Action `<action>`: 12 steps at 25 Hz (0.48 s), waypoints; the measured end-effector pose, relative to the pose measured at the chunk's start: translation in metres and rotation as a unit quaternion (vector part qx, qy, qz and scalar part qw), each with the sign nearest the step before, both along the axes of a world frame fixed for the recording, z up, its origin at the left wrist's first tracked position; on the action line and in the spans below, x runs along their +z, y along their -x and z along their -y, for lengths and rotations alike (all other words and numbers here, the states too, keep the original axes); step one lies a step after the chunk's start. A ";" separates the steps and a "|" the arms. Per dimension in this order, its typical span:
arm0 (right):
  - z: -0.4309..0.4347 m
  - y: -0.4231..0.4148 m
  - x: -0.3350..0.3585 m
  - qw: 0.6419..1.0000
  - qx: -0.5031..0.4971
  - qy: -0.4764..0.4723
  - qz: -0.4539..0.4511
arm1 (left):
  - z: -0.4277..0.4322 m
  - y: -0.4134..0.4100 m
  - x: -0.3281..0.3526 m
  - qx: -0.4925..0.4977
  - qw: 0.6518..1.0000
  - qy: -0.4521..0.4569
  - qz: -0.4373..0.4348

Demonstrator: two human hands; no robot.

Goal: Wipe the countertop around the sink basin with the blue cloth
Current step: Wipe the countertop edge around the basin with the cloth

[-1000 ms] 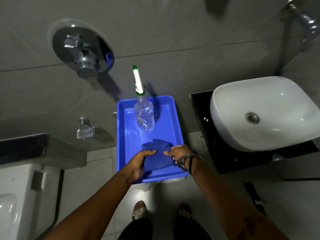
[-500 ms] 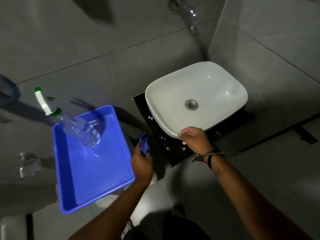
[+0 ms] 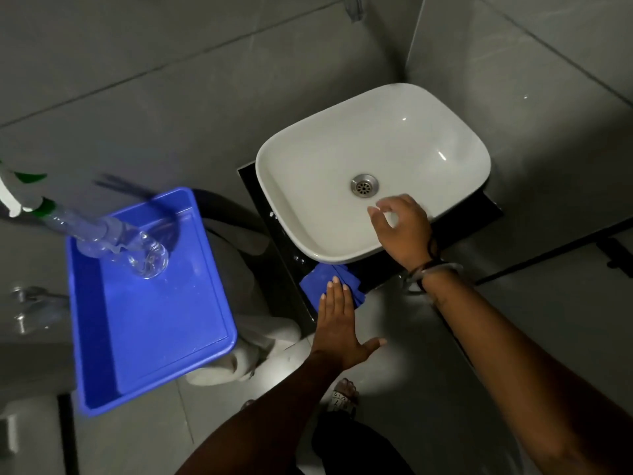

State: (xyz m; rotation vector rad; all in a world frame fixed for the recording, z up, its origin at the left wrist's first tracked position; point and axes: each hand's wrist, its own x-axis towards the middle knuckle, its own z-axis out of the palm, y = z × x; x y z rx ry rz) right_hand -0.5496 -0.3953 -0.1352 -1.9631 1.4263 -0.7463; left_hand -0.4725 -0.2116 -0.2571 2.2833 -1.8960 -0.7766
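The blue cloth (image 3: pixel 320 281) lies on the front left part of the black countertop (image 3: pixel 270 217), just below the white sink basin (image 3: pixel 325 186). My left hand (image 3: pixel 337 320) lies flat with its fingers pressing on the cloth, thumb spread out to the right. My right hand (image 3: pixel 402 231) rests on the basin's front rim, fingers loosely curled over the edge, holding nothing. A band sits on that wrist.
A blue plastic tray (image 3: pixel 137 320) stands to the left with a clear spray bottle (image 3: pixel 113 241) in its far end. A tap (image 3: pixel 352 6) projects from the grey tiled wall above the basin. My feet show on the tiled floor below.
My left hand carried the cloth out of the tray to the countertop and now presses it flat there. My right hand moved from the tray to the basin rim.
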 end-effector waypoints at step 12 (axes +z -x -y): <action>0.032 -0.030 -0.028 0.941 0.042 0.013 -0.335 | 0.025 -0.083 0.002 0.085 0.996 0.003 -0.017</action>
